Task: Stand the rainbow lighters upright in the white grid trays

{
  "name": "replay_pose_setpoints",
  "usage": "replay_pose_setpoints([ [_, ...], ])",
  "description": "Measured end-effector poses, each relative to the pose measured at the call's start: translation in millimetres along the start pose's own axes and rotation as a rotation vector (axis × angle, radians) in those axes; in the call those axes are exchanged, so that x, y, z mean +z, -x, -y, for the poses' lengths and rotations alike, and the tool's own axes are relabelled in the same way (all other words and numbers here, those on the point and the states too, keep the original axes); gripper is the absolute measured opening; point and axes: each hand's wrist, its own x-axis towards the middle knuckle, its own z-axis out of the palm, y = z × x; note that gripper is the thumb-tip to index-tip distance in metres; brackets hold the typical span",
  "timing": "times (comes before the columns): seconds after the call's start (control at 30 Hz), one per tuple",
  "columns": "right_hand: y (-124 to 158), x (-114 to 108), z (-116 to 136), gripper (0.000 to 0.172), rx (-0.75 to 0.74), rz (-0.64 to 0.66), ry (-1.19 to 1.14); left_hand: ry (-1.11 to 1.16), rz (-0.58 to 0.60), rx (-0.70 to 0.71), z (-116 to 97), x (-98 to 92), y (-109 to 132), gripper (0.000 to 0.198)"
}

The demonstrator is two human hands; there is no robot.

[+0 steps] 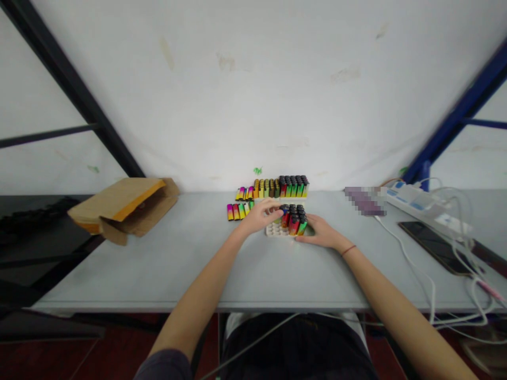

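A white tray with round holes (pixel 273 230) lies on the table, its right part filled with upright lighters (pixel 293 226) in red, green and yellow with black tops. My left hand (pixel 262 215) reaches over the tray's left part, thumb and fingers pinched on a lighter (pixel 284 212) with a dark top. At the tray's right end, my right hand (pixel 324 233) curves around it, thumb along the front and fingers behind. Left of the tray lie several loose lighters (pixel 236 211), partly covered by my left hand.
Behind stand more upright lighters (pixel 293 186), with yellow-topped ones (pixel 266 188) beside them against the wall. An open cardboard box (pixel 127 203) is at the left. To the right are a black phone (pixel 433 245), a power strip (pixel 428 208) and white cables (pixel 412 261).
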Motion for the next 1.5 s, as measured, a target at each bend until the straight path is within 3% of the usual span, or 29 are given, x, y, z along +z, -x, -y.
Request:
replay_pose_setpoints([
  [0.13,0.1,-0.1,0.3,0.067,-0.008,0.01,-0.002,0.009,0.117,-0.087,0.7,0.6,2.9,0.041],
  [0.33,0.3,1.1,-0.7,0.065,-0.001,-0.002,-0.004,0.005,0.137,-0.155,5.1,11.1,5.2,0.038],
  [0.63,-0.1,-0.4,1.1,0.066,-0.006,0.002,-0.004,-0.12,0.13,-0.099,0.0,5.9,5.6,0.035],
  [0.8,0.2,0.3,0.1,0.066,0.001,0.001,0.001,-0.208,0.19,-0.032,-0.6,6.9,6.5,0.028],
  [0.93,0.0,0.1,0.8,0.068,0.013,0.0,0.007,-0.332,0.121,0.024,-1.1,6.5,5.0,0.035],
  [1.03,-0.1,0.0,0.9,0.07,0.02,0.004,0.011,-0.502,-0.039,-0.093,4.8,-5.6,2.9,0.033],
  [1.1,0.0,0.1,0.5,0.07,0.029,0.009,0.019,-0.674,-0.146,-0.249,12.7,-22.0,3.5,0.031],
  [1.2,0.5,0.6,-0.7,0.069,0.03,0.013,0.028,-0.871,-0.204,-0.545,26.6,-55.1,10.0,0.032],
  [1.33,1.1,1.6,-2.3,0.067,0.025,0.0,0.022,-0.845,-0.171,-0.822,41.5,-94.2,23.6,0.028],
  [1.5,0.8,0.9,-1.7,0.068,0.022,0.013,0.023,-0.685,-0.117,-0.841,49.1,-108.2,31.6,0.024],
])
